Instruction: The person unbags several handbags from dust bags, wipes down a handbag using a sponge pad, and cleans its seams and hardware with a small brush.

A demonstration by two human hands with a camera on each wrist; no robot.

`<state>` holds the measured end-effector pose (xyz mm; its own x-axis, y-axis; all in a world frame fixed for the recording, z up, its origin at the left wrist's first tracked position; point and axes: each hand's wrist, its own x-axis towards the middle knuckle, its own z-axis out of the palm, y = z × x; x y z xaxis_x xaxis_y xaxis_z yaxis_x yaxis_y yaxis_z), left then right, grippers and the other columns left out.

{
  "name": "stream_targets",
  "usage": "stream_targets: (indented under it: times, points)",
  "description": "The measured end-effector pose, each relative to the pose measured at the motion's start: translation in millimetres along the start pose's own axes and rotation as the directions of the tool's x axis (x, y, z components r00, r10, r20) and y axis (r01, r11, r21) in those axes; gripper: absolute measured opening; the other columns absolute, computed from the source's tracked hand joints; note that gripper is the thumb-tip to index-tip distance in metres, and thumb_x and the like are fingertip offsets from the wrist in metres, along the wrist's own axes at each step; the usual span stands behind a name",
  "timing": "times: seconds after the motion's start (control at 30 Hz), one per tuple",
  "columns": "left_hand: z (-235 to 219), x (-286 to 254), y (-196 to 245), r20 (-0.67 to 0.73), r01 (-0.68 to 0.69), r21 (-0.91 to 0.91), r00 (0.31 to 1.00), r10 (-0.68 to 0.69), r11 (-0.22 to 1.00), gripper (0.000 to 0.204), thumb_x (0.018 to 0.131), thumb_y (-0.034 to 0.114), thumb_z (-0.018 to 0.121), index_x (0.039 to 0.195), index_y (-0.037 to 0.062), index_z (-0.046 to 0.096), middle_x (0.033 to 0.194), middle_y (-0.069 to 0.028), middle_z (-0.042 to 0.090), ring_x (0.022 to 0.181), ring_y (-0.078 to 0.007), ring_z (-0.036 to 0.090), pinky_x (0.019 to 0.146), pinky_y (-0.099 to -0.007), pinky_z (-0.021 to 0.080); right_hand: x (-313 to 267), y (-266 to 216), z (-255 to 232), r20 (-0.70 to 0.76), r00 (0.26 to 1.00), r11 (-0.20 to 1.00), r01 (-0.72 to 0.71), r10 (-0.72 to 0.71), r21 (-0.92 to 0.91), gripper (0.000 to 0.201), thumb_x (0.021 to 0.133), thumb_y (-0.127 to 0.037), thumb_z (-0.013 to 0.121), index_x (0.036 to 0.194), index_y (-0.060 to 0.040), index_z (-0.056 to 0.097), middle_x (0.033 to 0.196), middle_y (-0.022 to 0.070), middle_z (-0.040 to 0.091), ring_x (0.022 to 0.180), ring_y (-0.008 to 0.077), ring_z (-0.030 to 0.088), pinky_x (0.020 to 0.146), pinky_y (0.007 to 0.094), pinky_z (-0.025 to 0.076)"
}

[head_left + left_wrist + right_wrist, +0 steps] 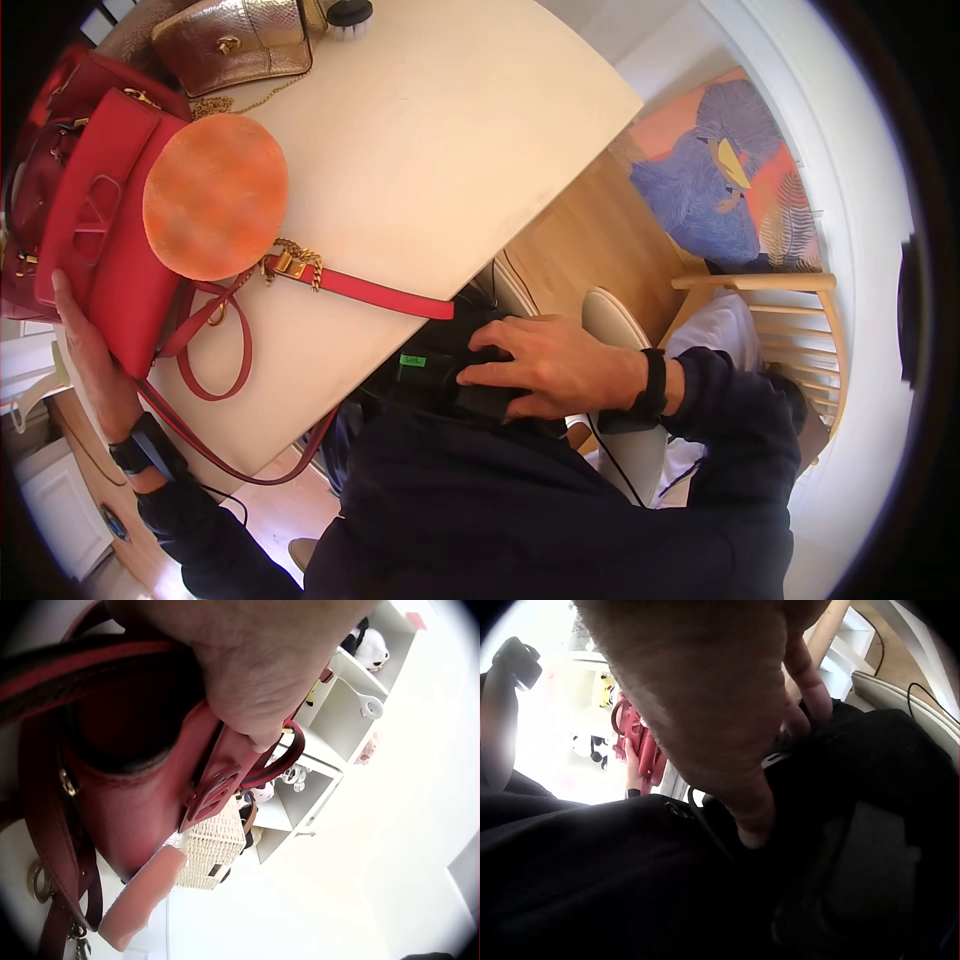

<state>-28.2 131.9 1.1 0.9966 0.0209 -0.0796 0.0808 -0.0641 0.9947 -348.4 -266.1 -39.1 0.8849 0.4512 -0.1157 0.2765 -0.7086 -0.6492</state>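
A red handbag point(120, 200) with a V emblem stands at the left of the table, its flap side facing up toward me. My left hand point(97, 365) holds it by its near left side, the palm close over the leather in the left wrist view. A round orange pad point(215, 197) overlaps the bag's front. The bag's red strap point(370, 293), with gold chain and buckle, trails across the tabletop. My right hand point(560, 367) is low at my lap, thumb and curved fingers on a black pouch-like object point(430, 385) with a green label point(412, 360).
A gold purse point(235, 48) and a black-handled brush point(349, 18) sit at the table's point(450, 140) far side. Darker red bags crowd the left edge. Beyond the table are a wooden chair point(790, 330) and a leaf-patterned picture point(720, 170). A wicker basket point(214, 847) shows behind the handbag.
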Motion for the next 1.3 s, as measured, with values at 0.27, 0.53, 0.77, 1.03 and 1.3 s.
stream_targets:
  times: [0.27, 0.53, 0.77, 1.03, 1.3]
  points:
    - [-33.5, 5.1, -30.7, 0.252, -0.485, 0.461, 0.875, 0.414, 0.743, 0.07, 0.118, 0.04, 0.044, 0.173, 0.0007, 0.029, 0.171, -0.02, 0.041, 0.149, -0.0295, 0.054, 0.123, -0.0407, 0.048, -10.1, 8.2, -14.1, 0.049, 0.995, 0.989, -0.093, 0.088, 0.113, 0.075, 0.071, -0.017, 0.096, 0.137, -0.0058, 0.063, 0.135, 0.0136, 0.06, 0.118, 0.0377, 0.066, 0.095, 0.0456, 0.059]
    - [-35.8, 5.9, -27.2, 0.24, -0.461, 0.484, 0.887, 0.394, 0.743, 0.064, 0.119, 0.034, 0.04, 0.174, 0.0041, 0.027, 0.172, -0.0202, 0.038, 0.151, -0.0285, 0.05, 0.124, -0.0408, 0.046, -19.6, 16.7, -25.8, 0.187, 0.937, 0.942, -0.317, 0.294, 0.108, 0.064, 0.077, -0.004, 0.087, 0.135, -0.0017, 0.059, 0.132, 0.0174, 0.062, 0.122, 0.041, 0.065, 0.101, 0.0472, 0.055]
    - [-33.6, 9.1, -22.4, 0.128, -0.311, 0.305, 0.95, 0.284, 0.9, 0.068, 0.118, 0.043, 0.044, 0.175, 0.0089, 0.029, 0.173, -0.0171, 0.038, 0.152, -0.0277, 0.049, 0.126, -0.0397, 0.042, -21.2, 24.7, -33.1, 0.183, 0.926, 0.922, -0.357, 0.329, 0.151, 0.044, 0.085, 0.002, 0.077, 0.127, 0.0004, 0.066, 0.125, 0.0181, 0.067, 0.121, 0.0389, 0.067, 0.102, 0.0456, 0.056]
    - [-24.5, 7.5, -14.8, 0.108, -0.267, 0.266, 0.963, 0.247, 0.926, 0.073, 0.118, 0.051, 0.043, 0.173, 0.0053, 0.03, 0.172, -0.0161, 0.041, 0.152, -0.0267, 0.05, 0.127, -0.0392, 0.041, -21.4, 36.0, -42.0, 0.138, 0.933, 0.84, -0.358, 0.331, 0.407, 0.034, 0.093, -0.006, 0.074, 0.126, 0.0033, 0.07, 0.115, 0.0179, 0.076, 0.107, 0.0303, 0.076, 0.093, 0.0418, 0.061]
    - [-36.7, 23.3, -17.8, -0.003, -0.124, 0.188, 0.992, 0.127, 0.974, 0.085, 0.112, 0.063, 0.052, 0.17, 0.004, 0.034, 0.166, -0.0158, 0.049, 0.146, -0.0276, 0.057, 0.121, -0.0398, 0.048, -21.0, 25.9, -42.9, 0.112, 0.926, 0.882, -0.378, 0.361, 0.282, 0.028, 0.091, -0.006, 0.068, 0.116, 0.006, 0.07, 0.103, 0.022, 0.077, 0.102, 0.0389, 0.075, 0.089, 0.0448, 0.061]
